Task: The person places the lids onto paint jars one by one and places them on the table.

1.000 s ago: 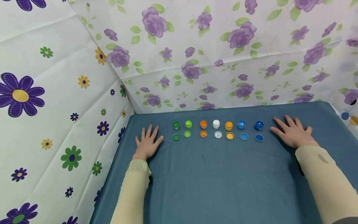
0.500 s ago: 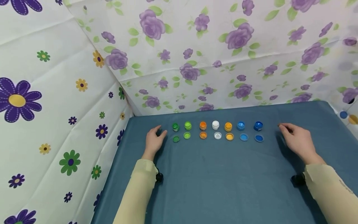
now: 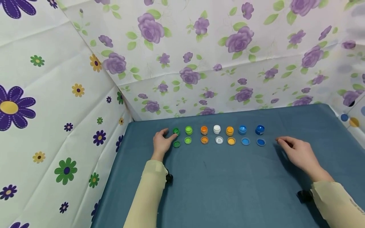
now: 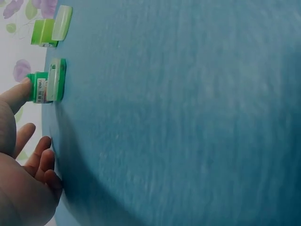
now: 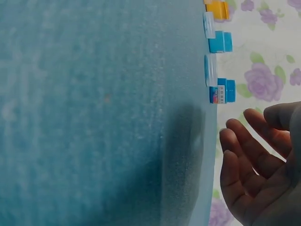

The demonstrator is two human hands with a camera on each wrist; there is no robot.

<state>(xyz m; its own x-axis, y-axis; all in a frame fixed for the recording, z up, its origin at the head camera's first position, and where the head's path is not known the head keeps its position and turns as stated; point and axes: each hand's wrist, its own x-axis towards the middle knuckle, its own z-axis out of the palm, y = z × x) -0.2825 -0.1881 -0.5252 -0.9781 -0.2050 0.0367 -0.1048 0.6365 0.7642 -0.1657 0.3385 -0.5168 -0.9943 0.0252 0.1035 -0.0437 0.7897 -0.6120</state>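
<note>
My left hand [image 3: 161, 144] hovers at the left end of a row of small paint jars. Its thumb tip reaches the dark green paint jar [image 3: 175, 130], while the other fingers stay apart from it, loosely bent. The left wrist view shows the thumb [image 4: 18, 94] overlapping that jar's [image 4: 41, 87] upper part, with its green lid [image 4: 57, 79] in front. My right hand [image 3: 297, 154] hangs above the cloth, right of the dark blue paint jar [image 3: 259, 129], fingers loosely curled around nothing. In the right wrist view this jar [image 5: 224, 91] stands clear of the fingers.
Light green [image 3: 188, 130], orange [image 3: 203, 130], white [image 3: 216, 129], yellow-orange [image 3: 229, 131] and light blue [image 3: 242, 129] jars complete the row. Each has a matching lid in front, such as the white lid [image 3: 219, 140]. Flowered cloth walls [image 3: 165, 69] border the blue-covered table [image 3: 222, 190].
Both hands have risen from lying spread flat on the table, and their fingers have curled in. The left hand has moved right to the dark green jar; the right hand has shifted slightly nearer the body.
</note>
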